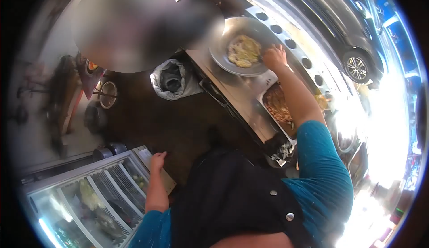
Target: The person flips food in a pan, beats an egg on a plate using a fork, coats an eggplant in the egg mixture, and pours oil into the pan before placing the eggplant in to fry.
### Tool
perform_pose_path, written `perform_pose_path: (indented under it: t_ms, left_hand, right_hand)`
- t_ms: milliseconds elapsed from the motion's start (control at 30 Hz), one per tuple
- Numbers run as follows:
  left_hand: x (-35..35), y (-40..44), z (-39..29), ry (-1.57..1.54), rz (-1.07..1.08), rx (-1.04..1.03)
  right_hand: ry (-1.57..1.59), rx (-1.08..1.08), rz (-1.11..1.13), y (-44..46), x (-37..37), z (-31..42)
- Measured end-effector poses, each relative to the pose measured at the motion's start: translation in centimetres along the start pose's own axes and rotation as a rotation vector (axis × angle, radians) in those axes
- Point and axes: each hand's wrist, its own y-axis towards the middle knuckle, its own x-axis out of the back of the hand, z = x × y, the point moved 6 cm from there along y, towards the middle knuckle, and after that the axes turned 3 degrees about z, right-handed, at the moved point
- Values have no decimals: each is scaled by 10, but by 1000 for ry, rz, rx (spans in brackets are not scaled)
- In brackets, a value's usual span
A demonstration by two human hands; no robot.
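My right hand (275, 57) is closed at the right rim of a large, wide metal pan (220, 51). A small dark piece shows between the fingers and the food, perhaps part of a utensil, but its kind is unclear. In the pan lies a flat, yellowish, egg-like portion of food (244, 50). Below my right forearm stands a rectangular metal tray of brownish chopped food (279, 107). My left hand (157, 162) hangs low over the floor beside the corner of a glass-topped display case (96, 194), holding nothing visible, with one finger stretched out.
A bin lined with a silvery bag (172, 80) stands left of the counter (248, 109). Along the counter's far edge runs a strip with round holes (290, 44). A parked car (335, 25) is beyond. A blurred patch covers the upper left. Several pots stand behind the case.
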Motion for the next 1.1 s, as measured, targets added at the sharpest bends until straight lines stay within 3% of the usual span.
perform_pose_path:
  t_ms: [33,100,167,200,333,400,433,500,600,733,767,833,900,967,1100]
  left_hand:
    - [33,4,23,-31,-86,25]
    - [71,5,90,-490,-118,264]
    - [93,-22,119,-740,-317,340]
    - [94,-33,131,-735,-318,350]
    - [51,-73,182,-817,-152,635]
    - [15,-96,183,-671,30,667]
    - [4,-107,157,-489,168,412]
    - [-5,-108,139,-281,315,143]
    - [-29,-95,104,-89,399,80]
    - [-17,-49,81,8,384,210]
    - [-9,-35,69,3,358,11]
    - [8,-15,49,0,324,-187]
    - [22,9,58,-454,150,156]
    - [34,13,33,-462,118,168]
    - [35,18,23,-436,150,183]
  right_hand:
    - [-81,-60,45,16,-17,-2]
    - [-156,-111,93,36,-30,1]
    - [-222,-180,249,40,-35,0]
    - [-222,-176,259,43,-37,4]
    - [-250,-221,286,55,-11,21]
    - [-116,-283,355,72,-2,25]
    - [-71,-261,389,78,6,31]
    - [-8,-209,372,97,4,35]
    - [56,-168,205,119,5,41]
    - [118,-226,288,123,30,50]
    - [182,-258,263,121,35,50]
    - [169,-262,286,116,35,44]
    - [150,-266,306,109,35,35]
    - [83,-310,420,89,28,25]
    - [47,-336,364,67,6,2]
